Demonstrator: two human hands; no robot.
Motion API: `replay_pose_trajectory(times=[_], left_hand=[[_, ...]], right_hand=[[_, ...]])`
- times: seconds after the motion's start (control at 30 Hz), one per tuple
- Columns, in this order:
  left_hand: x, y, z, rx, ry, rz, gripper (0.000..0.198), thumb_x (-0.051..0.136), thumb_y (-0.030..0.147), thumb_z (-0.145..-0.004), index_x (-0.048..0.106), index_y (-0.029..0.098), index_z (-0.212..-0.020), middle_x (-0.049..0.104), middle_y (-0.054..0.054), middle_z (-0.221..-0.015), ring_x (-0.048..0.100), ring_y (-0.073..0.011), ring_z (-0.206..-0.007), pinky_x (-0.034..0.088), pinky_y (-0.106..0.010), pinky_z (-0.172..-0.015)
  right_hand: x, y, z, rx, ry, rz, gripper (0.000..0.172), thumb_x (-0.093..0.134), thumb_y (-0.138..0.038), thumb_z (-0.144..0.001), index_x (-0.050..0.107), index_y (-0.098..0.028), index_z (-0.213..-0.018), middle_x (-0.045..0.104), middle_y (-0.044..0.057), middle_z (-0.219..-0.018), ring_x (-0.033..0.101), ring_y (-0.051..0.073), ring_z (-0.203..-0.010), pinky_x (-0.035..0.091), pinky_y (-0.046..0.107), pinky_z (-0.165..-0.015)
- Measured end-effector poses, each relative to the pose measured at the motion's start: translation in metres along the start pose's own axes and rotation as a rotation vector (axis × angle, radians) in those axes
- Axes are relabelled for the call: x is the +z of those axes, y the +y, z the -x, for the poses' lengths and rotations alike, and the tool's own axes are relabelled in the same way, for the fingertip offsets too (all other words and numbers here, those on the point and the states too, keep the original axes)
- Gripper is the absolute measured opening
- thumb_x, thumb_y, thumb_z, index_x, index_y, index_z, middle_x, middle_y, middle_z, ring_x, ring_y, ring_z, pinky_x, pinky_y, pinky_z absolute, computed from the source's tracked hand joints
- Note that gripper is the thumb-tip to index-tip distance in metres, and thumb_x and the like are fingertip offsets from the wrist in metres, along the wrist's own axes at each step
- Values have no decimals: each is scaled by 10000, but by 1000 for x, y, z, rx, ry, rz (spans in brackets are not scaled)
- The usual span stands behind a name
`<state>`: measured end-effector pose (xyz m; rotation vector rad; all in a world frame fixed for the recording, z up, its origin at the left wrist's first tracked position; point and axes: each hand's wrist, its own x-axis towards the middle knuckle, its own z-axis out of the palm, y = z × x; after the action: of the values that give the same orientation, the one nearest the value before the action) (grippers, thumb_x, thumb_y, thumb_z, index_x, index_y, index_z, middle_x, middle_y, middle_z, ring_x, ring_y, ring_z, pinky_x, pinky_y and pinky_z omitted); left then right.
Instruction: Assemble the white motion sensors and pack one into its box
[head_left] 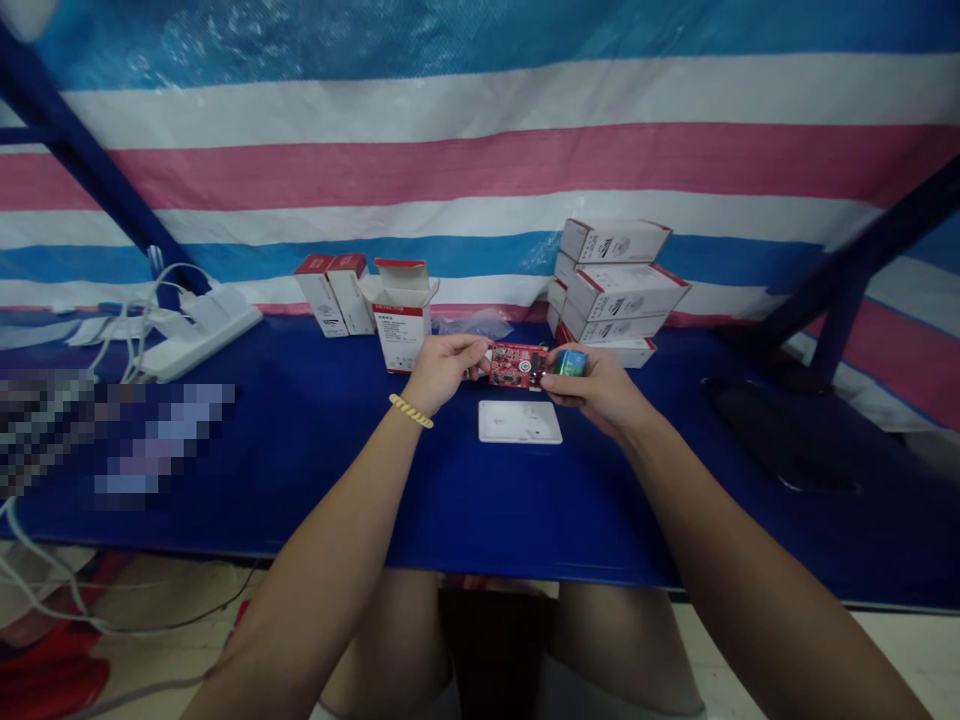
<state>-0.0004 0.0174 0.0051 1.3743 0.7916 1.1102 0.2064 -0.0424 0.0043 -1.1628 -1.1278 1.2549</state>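
Observation:
A red circuit board [517, 366] is held up between my two hands above the blue table. My left hand [448, 372], with a yellow braided band at the wrist, pinches the board's left end. At the board's right end, the fingertips of my right hand [589, 385] touch or nearly touch its edge. A blue and green cylinder, like a battery, [571, 363] sits in my right hand's curled fingers. Below the board, a flat white plastic panel [520, 422] lies on the table.
An open white and red box [403, 325] stands behind my left hand, beside two upright boxes [335, 296]. Stacked boxes [619, 295] are at the back right. A white power strip [201, 335] with cables is left; a dark flat object [776, 435] lies right.

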Motion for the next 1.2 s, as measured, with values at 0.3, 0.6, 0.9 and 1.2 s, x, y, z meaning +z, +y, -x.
replay_pose_trajectory(times=[0.3,0.6,0.9,1.2], left_hand=[[3,2,0,132,147,-56,135,830,230,-603,739,155,-667,623,-3,-547,475,-76,-489,412,-227,-492],[5,2,1,280,185,-90,134,758,282,-684,706,159,-672,622,-7,-596,479,-86,-525,390,-220,-499],[-27,4,-9,418,312,-78,101,709,214,-728,659,167,-655,565,15,-589,436,-71,-505,364,-212,-495],[-38,17,-9,408,469,42,151,731,172,-705,619,160,-604,534,19,-543,372,-41,-425,274,-200,-396]], right_hand=[[5,6,-3,-112,39,-9,449,861,-367,-488,580,-164,-774,563,-28,-602,486,80,-485,360,203,-407],[4,-1,-2,-166,155,-25,335,754,-273,-468,493,-187,-660,472,-62,-499,428,73,-397,319,192,-321],[-5,-8,-3,-179,280,-98,323,696,-251,-441,467,-200,-663,454,-70,-468,394,76,-359,282,192,-284],[-14,-12,-1,-185,232,-99,311,720,-232,-441,498,-194,-656,464,-61,-476,399,78,-366,282,204,-294]])
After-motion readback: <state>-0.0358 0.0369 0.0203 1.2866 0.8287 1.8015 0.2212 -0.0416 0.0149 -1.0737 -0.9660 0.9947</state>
